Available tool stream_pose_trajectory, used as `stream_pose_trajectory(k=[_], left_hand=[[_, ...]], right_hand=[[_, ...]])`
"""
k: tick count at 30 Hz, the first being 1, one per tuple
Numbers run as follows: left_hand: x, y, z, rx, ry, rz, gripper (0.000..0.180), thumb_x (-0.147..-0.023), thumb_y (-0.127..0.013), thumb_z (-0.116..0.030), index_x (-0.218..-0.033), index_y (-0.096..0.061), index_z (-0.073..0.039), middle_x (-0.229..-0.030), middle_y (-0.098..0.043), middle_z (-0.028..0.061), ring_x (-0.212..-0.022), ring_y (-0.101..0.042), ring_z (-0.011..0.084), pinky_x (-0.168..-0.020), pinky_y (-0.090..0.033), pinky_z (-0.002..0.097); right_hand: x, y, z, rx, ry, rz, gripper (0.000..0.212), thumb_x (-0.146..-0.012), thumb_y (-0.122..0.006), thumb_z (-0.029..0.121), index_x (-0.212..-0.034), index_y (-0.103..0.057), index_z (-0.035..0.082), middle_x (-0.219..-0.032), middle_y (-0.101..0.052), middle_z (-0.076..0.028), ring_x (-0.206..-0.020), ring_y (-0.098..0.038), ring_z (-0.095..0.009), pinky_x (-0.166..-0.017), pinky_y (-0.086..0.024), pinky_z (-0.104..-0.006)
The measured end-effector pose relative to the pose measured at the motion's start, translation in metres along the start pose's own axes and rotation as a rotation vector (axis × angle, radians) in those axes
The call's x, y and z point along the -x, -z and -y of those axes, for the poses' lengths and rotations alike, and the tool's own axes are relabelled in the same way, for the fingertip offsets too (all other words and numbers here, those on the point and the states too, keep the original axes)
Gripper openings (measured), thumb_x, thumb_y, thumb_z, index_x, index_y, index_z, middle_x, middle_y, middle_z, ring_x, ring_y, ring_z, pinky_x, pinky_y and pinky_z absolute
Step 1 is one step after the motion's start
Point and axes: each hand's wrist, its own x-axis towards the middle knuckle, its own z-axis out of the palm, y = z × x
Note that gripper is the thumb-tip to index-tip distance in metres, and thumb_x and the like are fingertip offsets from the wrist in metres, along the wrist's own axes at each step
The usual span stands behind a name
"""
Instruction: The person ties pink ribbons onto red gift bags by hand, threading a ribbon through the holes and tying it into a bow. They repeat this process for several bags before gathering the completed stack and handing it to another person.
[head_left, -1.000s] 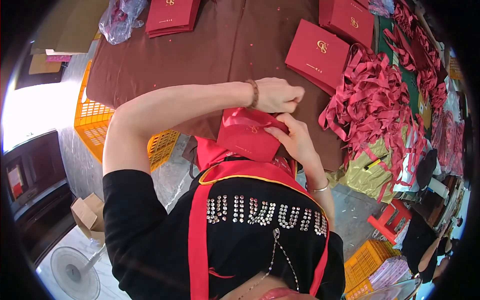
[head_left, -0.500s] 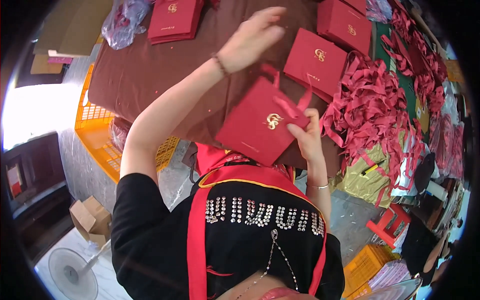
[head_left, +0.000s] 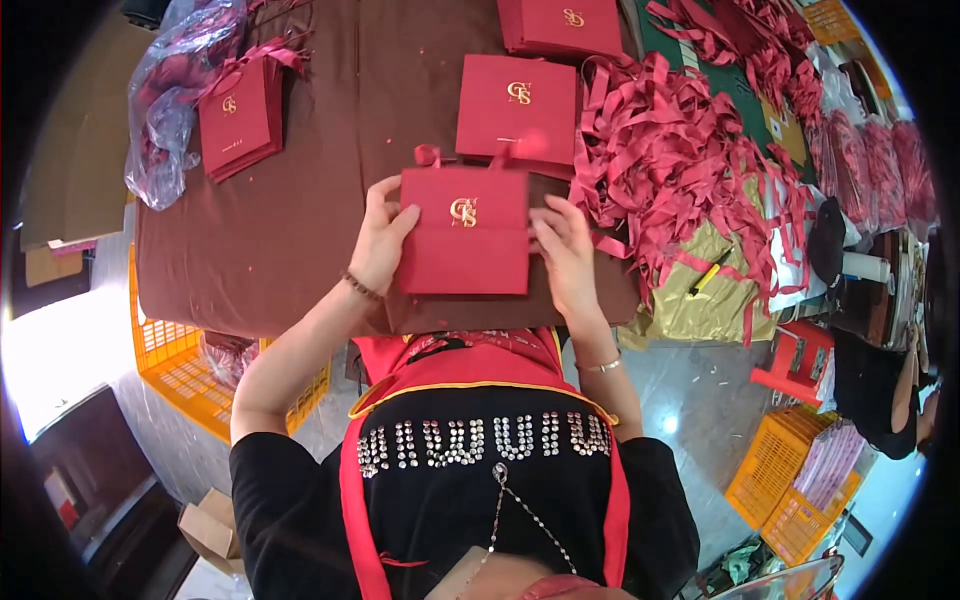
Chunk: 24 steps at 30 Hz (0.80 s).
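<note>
- Over the near part of the desk (head_left: 300, 250), draped in brown cloth, I have the square crimson bag (head_left: 465, 260), seemingly stiff paper with a gold emblem, face up and roughly level in my view.
- My left grip (head_left: 383, 235) is closed on the bag's left edge, thumb on the front face.
- My right grip (head_left: 567, 245) is loosely curled at the opposite edge; from here I cannot tell whether it pinches the bag or sits just beside it.
- Shiny rose-red ribbon (head_left: 427, 155) shows at the bag's far edge; the part farther right is blurred, so I can't read how it is fastened.
- I judge the step in hand to be straightening a bag already fitted with ribbon.
- The next move, as I read it, calls for a sure right-side hold, the ribbon kept clear of my fingers, and the bag kept flat so the faint crease below the emblem does not deepen.
- If the bag is to be set down, the neat stack of crimson bags (head_left: 240, 120), topped with ribbon, at the left looks the likelier place; the tangled rose-red ribbon heap (head_left: 660, 150) at the right could snag it.
</note>
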Motion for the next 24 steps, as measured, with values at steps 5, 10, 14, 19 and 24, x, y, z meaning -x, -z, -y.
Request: stream_pose_trajectory(k=[5, 10, 14, 19, 24], left_hand=[[0.01, 0.025, -0.014, -0.694, 0.135, 0.145, 0.053, -0.087, -0.059, -0.029, -0.125, -0.033, -0.004, -0.081, -0.059, 0.0111, -0.061, -0.06, 0.0214, -0.054, -0.051, 0.0333], [0.015, 0.015, -0.024, -1.032, -0.473, 0.136, 0.025, -0.085, -0.059, -0.019, -0.104, -0.052, -0.005, -0.068, -0.058, 0.0138, -0.061, -0.059, 0.0311, -0.056, -0.048, 0.037], [0.04, -0.03, -0.021, -1.031, -0.875, 0.397, 0.016, -0.081, -0.059, -0.015, -0.096, -0.059, -0.009, -0.09, -0.062, 0.0112, -0.08, -0.061, 0.0281, -0.068, -0.048, 0.0363], [0.06, -0.074, -0.019, -1.128, -1.465, 0.195, 0.046, -0.075, -0.061, -0.017, -0.121, -0.053, -0.019, -0.128, -0.048, 0.0109, -0.111, -0.05, 0.0278, -0.093, -0.041, 0.0459], [0.056, -0.059, -0.025, -0.908, -1.345, 0.544, 0.056, -0.075, -0.063, -0.011, -0.127, -0.046, -0.014, -0.128, -0.047, 0.0203, -0.096, -0.058, 0.0266, -0.082, -0.048, 0.0389]], right_hand=[[0.025, 0.043, 0.025, 0.638, 0.009, -0.124, 0.028, -0.087, -0.058, 0.007, -0.114, -0.052, 0.004, -0.105, -0.056, -0.005, -0.071, -0.053, -0.007, -0.061, -0.044, -0.0208], [-0.002, 0.048, 0.055, 1.155, 0.398, -0.273, 0.036, -0.081, -0.064, 0.006, -0.116, -0.056, 0.004, -0.091, -0.06, -0.008, -0.06, -0.051, -0.011, -0.058, -0.043, -0.0243], [-0.017, 0.055, 0.045, 1.379, 0.588, -0.241, 0.028, -0.08, -0.065, 0.01, -0.108, -0.059, 0.006, -0.081, -0.062, -0.009, -0.061, -0.056, -0.014, -0.058, -0.045, -0.0268], [0.034, -0.006, 0.07, 1.145, 0.447, 0.143, 0.01, -0.082, -0.06, 0.006, -0.091, -0.058, 0.003, -0.078, -0.061, -0.008, -0.069, -0.06, -0.017, -0.06, -0.047, -0.0269], [0.061, -0.028, 0.072, 1.041, 0.312, 0.412, 0.014, -0.073, -0.066, 0.002, -0.083, -0.057, 0.001, -0.071, -0.058, -0.01, -0.059, -0.058, -0.022, -0.052, -0.046, -0.031]])
